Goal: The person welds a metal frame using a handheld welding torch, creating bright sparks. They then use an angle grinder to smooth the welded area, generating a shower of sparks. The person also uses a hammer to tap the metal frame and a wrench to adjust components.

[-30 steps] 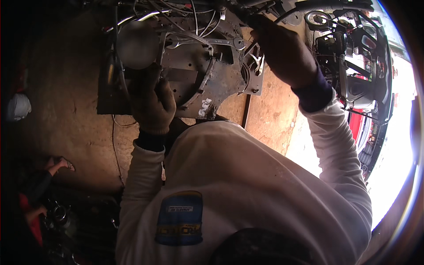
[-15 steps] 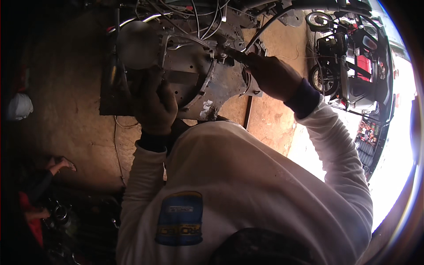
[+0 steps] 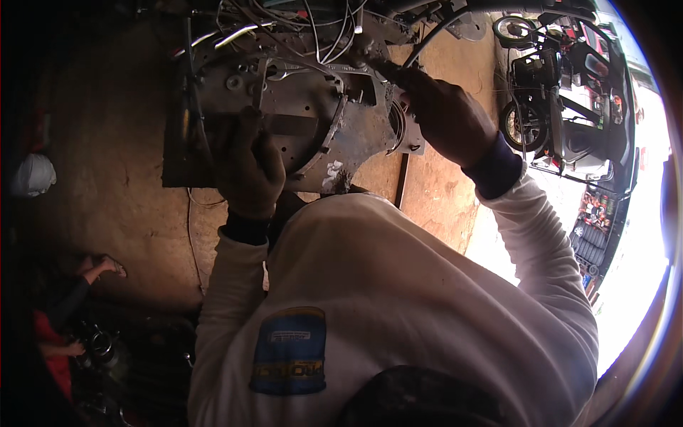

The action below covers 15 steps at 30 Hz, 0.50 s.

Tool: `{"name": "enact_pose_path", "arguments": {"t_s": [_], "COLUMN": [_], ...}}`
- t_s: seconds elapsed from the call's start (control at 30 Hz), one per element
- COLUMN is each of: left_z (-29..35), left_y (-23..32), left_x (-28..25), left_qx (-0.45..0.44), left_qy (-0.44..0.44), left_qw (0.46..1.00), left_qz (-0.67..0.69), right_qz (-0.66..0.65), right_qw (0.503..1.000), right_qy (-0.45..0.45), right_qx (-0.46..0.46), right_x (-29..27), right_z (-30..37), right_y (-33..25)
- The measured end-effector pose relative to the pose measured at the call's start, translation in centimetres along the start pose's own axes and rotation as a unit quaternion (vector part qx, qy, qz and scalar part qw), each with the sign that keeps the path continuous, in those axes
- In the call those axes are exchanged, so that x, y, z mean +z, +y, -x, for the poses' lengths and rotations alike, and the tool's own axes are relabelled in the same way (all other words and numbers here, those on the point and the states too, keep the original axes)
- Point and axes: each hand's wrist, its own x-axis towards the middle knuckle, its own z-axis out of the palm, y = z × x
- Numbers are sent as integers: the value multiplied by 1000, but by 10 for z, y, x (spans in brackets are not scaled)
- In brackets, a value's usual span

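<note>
My right hand (image 3: pixel 452 117) is closed round the dark handle of a hammer-like tool (image 3: pixel 385 69), its blurred head above the far part of a rusty metal plate frame (image 3: pixel 295 153). On the near left of that frame, my left hand (image 3: pixel 252 167) is closed, with a thin upright metal bar (image 3: pixel 261 82) rising from its fingers; shadow hides part of the grip. A spanner (image 3: pixel 284 70) lies on the plate beside the bar. Round washers or nuts (image 3: pixel 233 83) rest left of it.
Loose cables (image 3: pixel 341 32) cross the far edge of the frame. Motorcycles (image 3: pixel 526 82) stand at the right. A person in red (image 3: pixel 53 349) sits lower left near dark machine parts. A white bundle (image 3: pixel 34 173) lies on the earthen floor at the left.
The head of the tool in my right hand has lifted up and away from the plate, and that hand has shifted slightly right. My left hand stays almost in place.
</note>
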Motion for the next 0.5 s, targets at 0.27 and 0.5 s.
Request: {"name": "enact_pose_path", "arguments": {"t_s": [0.27, 0.5], "left_z": [1, 11], "left_y": [-6, -8], "left_x": [6, 11], "left_qx": [-8, -20], "left_qy": [22, 21], "left_qw": [1000, 998], "left_qz": [8, 53], "right_qz": [35, -46], "right_qw": [977, 990], "right_qy": [-162, 133], "right_qx": [132, -20], "right_x": [-9, 52], "right_z": [9, 26], "right_y": [-21, 11]}}
